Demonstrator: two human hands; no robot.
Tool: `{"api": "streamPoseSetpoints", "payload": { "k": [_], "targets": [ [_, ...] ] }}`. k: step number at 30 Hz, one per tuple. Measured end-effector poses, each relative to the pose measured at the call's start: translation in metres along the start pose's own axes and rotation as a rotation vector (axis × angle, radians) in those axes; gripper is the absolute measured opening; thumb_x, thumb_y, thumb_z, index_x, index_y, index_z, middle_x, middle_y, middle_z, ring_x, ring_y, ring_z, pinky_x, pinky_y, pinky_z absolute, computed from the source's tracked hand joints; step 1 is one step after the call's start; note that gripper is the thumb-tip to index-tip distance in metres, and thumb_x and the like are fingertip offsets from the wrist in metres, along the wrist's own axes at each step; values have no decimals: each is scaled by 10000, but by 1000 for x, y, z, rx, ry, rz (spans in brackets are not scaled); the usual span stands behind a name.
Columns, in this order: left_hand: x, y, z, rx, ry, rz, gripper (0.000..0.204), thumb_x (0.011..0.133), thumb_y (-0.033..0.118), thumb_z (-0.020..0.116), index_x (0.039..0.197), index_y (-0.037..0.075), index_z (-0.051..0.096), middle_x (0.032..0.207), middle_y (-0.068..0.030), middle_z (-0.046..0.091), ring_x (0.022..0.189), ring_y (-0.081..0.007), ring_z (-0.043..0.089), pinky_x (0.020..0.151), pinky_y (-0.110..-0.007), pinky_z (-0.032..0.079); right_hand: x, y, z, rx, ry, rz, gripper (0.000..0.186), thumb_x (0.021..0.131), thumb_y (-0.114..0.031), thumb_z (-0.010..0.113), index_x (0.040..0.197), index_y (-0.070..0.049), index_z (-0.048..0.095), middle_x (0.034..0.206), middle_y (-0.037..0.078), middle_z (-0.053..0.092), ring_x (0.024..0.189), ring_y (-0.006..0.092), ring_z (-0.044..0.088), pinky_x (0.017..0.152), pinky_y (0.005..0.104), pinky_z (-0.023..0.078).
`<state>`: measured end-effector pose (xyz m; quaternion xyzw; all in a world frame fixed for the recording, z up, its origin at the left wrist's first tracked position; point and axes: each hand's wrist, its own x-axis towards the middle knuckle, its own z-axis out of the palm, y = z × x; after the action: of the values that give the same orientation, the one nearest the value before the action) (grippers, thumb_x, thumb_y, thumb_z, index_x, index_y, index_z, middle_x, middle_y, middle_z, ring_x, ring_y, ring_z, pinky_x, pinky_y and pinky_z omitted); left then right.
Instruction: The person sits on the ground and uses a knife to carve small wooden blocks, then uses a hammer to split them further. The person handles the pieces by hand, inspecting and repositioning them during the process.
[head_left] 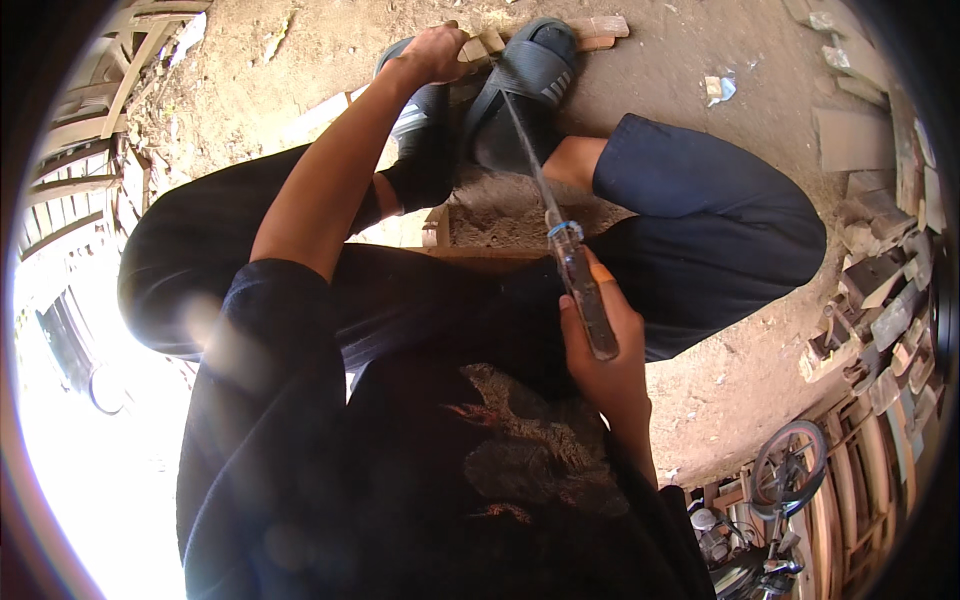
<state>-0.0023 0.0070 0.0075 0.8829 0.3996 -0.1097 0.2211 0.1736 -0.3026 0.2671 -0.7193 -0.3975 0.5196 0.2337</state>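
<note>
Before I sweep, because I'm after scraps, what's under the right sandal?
Wood shows on both sides of the right sandal. What lies directly beneath is covered, so I can't tell whether those pieces join.

The right hand (612, 345) grips a long-bladed tool (566, 240) (its dark handle (588, 300) wears a blue band (564, 229)), the blade (523, 130) reaching toward wood (482, 46) beside a grey sandal (540, 65), near the left hand (437, 54).

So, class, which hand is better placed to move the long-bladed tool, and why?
Probably the right hand: it grips the long-bladed tool by its handle. The left hand is by the wood near the slippers, at the blade's far end, so it seems better placed for steadying.
</note>
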Motion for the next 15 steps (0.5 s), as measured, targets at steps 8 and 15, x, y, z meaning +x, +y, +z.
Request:
{"api": "streamPoseSetpoints", "payload": {
  "k": [8, 15],
  "targets": [
    [5, -9, 10, 4, 29, 14, 482, 761, 440, 727, 1061, 68, 670, 1055, -183, 628, 1000, -353, 612, 885, -431, 489, -14, -2, -7, -63, 33, -152, 456, 887, -32, 534, 1330, 39, 453, 1184, 259, 602, 1028, 387, 640, 868, 387, 513],
    [3, -3, 2, 5, -26, -9, 522, 759, 454, 712, 1046, 22, 660, 1069, -205, 651, 1044, -342, 612, 924, -413, 485, -36, 1, -9, -95, 69, -102, 471, 891, -33, 542, 1348, 19, 439, 1130, 261, 618, 999, 383, 649, 827, 388, 514]
  ]
}}
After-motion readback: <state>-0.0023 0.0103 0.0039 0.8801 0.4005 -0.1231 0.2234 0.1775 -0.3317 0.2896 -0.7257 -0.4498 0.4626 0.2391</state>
